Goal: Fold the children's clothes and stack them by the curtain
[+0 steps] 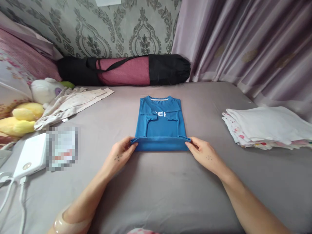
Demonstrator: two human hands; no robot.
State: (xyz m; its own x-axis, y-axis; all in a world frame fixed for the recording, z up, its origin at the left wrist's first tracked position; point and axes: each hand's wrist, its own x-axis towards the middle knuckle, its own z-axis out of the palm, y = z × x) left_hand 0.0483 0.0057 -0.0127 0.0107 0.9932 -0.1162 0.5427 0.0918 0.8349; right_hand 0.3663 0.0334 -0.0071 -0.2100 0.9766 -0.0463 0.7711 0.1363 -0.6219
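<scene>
A blue T-shirt point(162, 128) lies on the grey bed sheet point(161, 188), its sides and sleeves turned inward and its collar pointing away from me. Part of some white lettering shows between the sleeves. Its near edge is turned up into a band across the front. My left hand point(122, 151) pinches the left corner of that band between thumb and fingers. At the opposite corner, my right hand point(203, 151) pinches the fabric the same way.
A stack of folded white clothes point(270, 128) lies at right. On the left are a white power bank point(31, 154) with cables, a blurred-out item point(62, 149), a crumpled pale garment point(73, 104) and plush toys point(28, 117). A long black-and-pink bag point(124, 70) rests along the wall.
</scene>
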